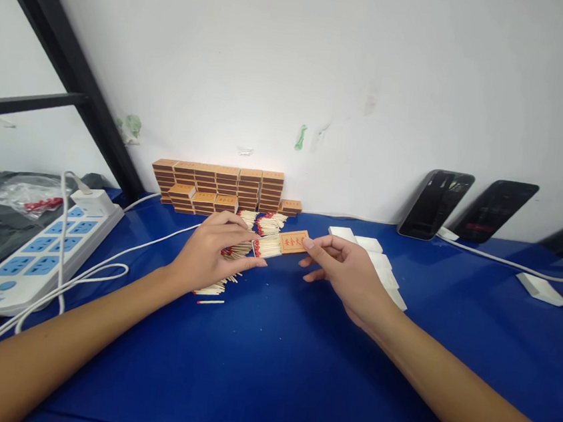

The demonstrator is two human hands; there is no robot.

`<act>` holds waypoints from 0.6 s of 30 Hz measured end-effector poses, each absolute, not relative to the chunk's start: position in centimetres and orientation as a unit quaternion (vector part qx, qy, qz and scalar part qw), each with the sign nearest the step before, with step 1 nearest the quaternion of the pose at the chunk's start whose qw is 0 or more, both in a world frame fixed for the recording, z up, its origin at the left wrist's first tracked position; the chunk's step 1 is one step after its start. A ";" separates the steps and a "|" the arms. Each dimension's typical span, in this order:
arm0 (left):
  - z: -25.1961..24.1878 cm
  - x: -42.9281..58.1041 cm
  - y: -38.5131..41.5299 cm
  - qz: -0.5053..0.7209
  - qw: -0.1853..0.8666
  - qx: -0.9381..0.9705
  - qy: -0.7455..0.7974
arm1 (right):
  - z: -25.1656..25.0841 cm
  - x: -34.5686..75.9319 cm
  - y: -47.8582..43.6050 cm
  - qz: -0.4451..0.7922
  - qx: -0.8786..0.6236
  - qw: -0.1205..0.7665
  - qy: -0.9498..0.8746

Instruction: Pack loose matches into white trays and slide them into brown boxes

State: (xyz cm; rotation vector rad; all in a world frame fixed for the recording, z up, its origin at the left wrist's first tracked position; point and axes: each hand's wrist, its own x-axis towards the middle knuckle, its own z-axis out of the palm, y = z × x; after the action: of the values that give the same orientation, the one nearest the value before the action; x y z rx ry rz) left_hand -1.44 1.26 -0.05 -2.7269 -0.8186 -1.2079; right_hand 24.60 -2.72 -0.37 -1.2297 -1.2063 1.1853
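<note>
An orange matchbox sleeve (292, 242) with red lettering is pinched by its right end in my right hand (355, 276). On its left side a matchbox tray (268, 246) full of red-tipped matches sticks out, its right end meeting the sleeve's opening. My left hand (211, 251) grips this tray between thumb and fingers. Loose piles of matches (210, 289) lie beneath and behind my left hand, partly hidden by it. One single match (210, 302) rests apart on the blue table (265, 370).
Stacked matchboxes (224, 181) stand along the wall at the back. White trays (384, 265) lie right of my right hand. Two phones (436, 204) lean on the wall. A power strip (46, 247) with white cables (93, 275) occupies the left side.
</note>
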 end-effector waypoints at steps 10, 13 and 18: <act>0.2 -1.4 1.2 -0.404 0.010 -0.877 -0.259 | -0.4 24.5 -2.8 0.519 -0.476 0.517 -0.486; 0.1 -1.3 1.3 -0.413 -0.013 -0.874 -0.256 | -0.6 24.5 -2.8 0.537 -0.458 0.522 -0.479; -0.2 -1.2 1.2 -0.428 -0.032 -0.862 -0.272 | -0.7 24.4 -2.9 0.564 -0.454 0.511 -0.464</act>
State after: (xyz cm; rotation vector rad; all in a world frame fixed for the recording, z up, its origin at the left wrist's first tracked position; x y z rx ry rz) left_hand -1.23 1.23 -0.17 -2.7628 -0.8711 -1.3709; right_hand 24.39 -2.93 -0.68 -1.0922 -1.1177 1.3573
